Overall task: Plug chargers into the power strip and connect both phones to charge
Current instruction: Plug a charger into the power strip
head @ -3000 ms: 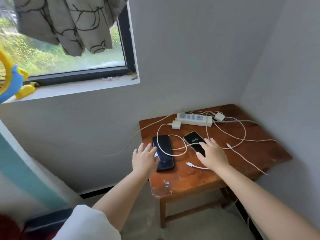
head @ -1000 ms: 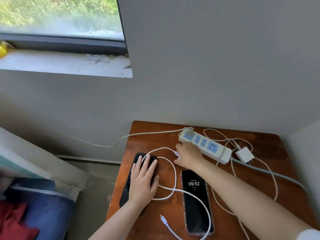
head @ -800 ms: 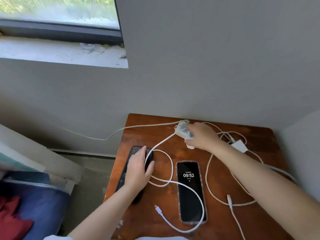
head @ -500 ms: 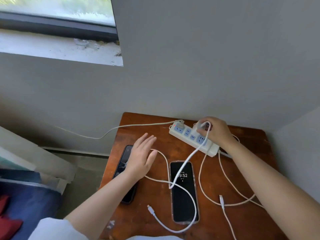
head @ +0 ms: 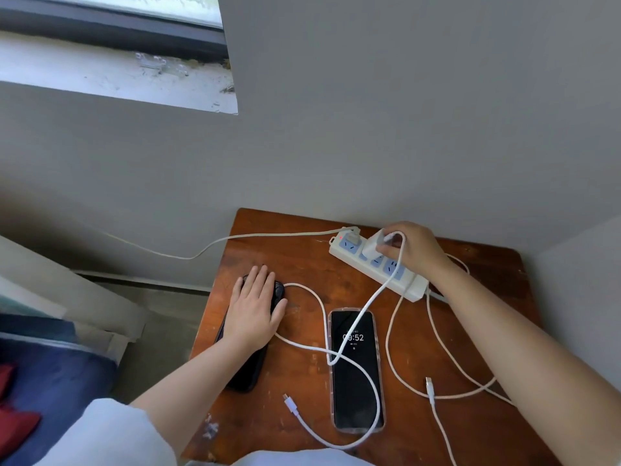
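Now R hand (head: 415, 252) grips charger (head: 373, 247) on strip (head: 379, 269).

a small wooden table (head: 470, 348) with a worn reddish-brown top stands in the corner of plain grey walls (head: 369, 112). at upper left a dark-framed window (head: 117, 25) lets daylight onto a dusty pale sill (head: 100, 75). grey floor (head: 161, 317) shows beside the table, with blue and red fabric (head: 50, 381) at lower left.
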